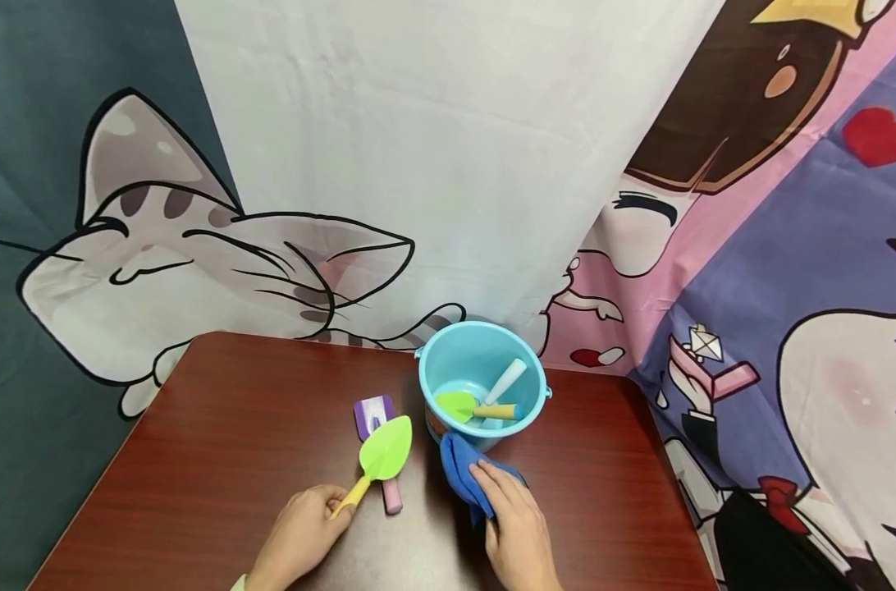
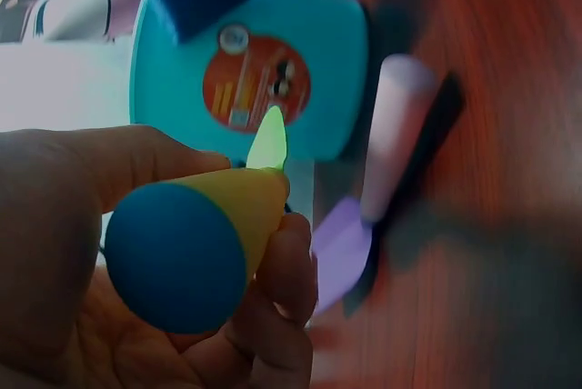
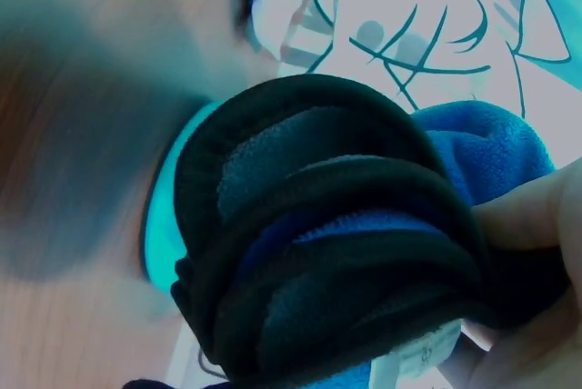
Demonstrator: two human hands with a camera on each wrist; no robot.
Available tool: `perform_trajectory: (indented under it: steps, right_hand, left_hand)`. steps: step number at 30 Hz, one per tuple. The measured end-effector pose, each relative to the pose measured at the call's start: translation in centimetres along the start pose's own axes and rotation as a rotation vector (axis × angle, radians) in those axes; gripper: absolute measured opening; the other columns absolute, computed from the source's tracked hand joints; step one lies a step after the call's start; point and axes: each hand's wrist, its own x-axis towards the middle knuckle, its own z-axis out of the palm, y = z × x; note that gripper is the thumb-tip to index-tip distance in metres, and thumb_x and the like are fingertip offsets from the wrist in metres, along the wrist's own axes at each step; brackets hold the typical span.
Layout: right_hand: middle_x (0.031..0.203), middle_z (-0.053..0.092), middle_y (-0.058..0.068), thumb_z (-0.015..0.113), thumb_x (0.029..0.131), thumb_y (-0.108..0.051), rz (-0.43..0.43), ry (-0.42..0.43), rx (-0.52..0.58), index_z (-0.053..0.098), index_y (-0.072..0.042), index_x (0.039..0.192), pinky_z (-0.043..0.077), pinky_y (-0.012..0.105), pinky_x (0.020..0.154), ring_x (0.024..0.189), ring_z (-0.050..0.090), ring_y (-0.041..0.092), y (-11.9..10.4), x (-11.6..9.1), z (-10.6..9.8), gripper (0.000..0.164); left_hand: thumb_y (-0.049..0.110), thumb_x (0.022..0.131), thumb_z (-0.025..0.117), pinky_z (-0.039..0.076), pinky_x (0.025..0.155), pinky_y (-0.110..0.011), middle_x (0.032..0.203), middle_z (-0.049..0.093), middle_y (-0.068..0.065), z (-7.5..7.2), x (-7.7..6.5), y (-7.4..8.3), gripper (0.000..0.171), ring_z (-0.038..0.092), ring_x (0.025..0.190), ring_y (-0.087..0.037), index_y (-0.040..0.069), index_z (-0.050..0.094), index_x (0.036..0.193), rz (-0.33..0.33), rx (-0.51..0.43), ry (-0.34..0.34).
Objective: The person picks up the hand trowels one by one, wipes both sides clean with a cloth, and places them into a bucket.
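My left hand grips a toy trowel by its yellow handle, and the green blade points up and away from me. In the left wrist view, the handle's blue end faces the camera between thumb and fingers. My right hand pinches a folded blue cloth just in front of the light blue bucket. Up close in the right wrist view, the cloth's dark-edged folds fan out, with a white label near the fingers. The cloth overlaps the bucket's lower front in the head view.
Inside the bucket lie a second green trowel with a yellow handle and a tool with a white handle. Under the held trowel, a purple toy tool with a pink handle lies on the brown table. A printed curtain hangs behind.
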Motion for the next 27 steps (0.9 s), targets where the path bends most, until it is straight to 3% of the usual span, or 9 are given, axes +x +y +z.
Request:
perform_trajectory:
  steps: [12,18,21,25,27]
  right_hand:
    - [0.127,0.056,-0.001,0.052,0.067,0.005,-0.132,0.01,0.009,0.056,-0.02,0.128,0.038,0.033,0.095,0.113,0.053,0.019,-1.4,0.7,0.6,0.066]
    - [0.128,0.055,-0.002,0.036,0.085,-0.01,-0.211,-0.045,-0.039,0.055,-0.022,0.129,0.044,0.038,0.09,0.115,0.052,0.017,-2.3,0.5,1.4,0.05]
    - [0.128,0.054,-0.001,0.045,0.084,-0.009,-0.248,-0.099,-0.042,0.055,-0.022,0.129,0.044,0.038,0.089,0.117,0.05,0.017,-2.6,0.4,1.8,0.048]
    - [0.131,0.052,-0.001,0.066,0.072,-0.005,-0.273,-0.197,-0.039,0.054,-0.022,0.129,0.042,0.036,0.091,0.121,0.048,0.016,-2.9,0.4,1.9,0.061]
    - [0.133,0.051,-0.002,0.071,0.072,-0.008,-0.267,-0.265,-0.05,0.053,-0.023,0.13,0.041,0.036,0.092,0.123,0.046,0.014,-3.1,0.4,1.9,0.062]
  left_hand:
    - [0.021,0.08,0.069,0.041,0.06,-0.024,0.081,0.059,0.011,0.9,-1.1,2.2,0.011,0.049,0.068,-0.002,0.013,0.071,0.087,0.177,-0.012,-0.061]
    - [0.021,0.078,0.069,0.036,0.055,-0.021,0.076,0.056,0.011,1.3,-0.8,2.8,0.015,0.045,0.063,-0.003,0.01,0.072,0.088,0.183,-0.048,-0.109]
    - [0.022,0.077,0.069,0.034,0.053,-0.02,0.074,0.054,0.013,1.3,-0.7,3.1,0.016,0.043,0.06,-0.001,0.011,0.073,0.088,0.187,-0.067,-0.112]
    - [0.022,0.077,0.07,0.035,0.052,-0.019,0.076,0.057,0.013,1.1,-0.5,3.4,0.018,0.043,0.06,0.0,0.011,0.073,0.091,0.206,-0.107,-0.125]
    - [0.023,0.077,0.07,0.036,0.053,-0.019,0.078,0.059,0.012,0.9,-0.5,3.4,0.02,0.045,0.061,0.001,0.01,0.073,0.092,0.217,-0.131,-0.141]
